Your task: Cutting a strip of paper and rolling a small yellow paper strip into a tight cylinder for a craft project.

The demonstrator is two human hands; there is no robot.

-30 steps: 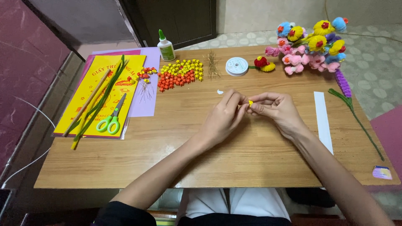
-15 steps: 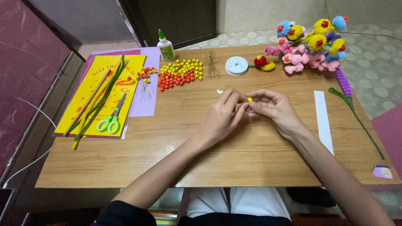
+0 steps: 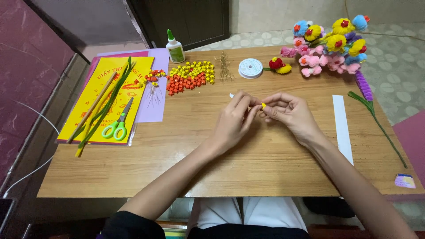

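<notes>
Little has moved since the earlier frames; both hands stay joined above mid-table. Left hand (image 3: 234, 120) and right hand (image 3: 290, 114) pinch one small yellow bead (image 3: 263, 106) between meeting fingertips, equally near; long axis too small to tell; wooden table (image 3: 199, 168) bare nearby; farther off, star pile (image 3: 190, 77), thread spool (image 3: 250, 68).

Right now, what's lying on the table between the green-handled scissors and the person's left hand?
In the head view, only bare wooden table lies between the scissors and the left hand; a lilac paper sheet's edge sits just beside the scissors.
</notes>
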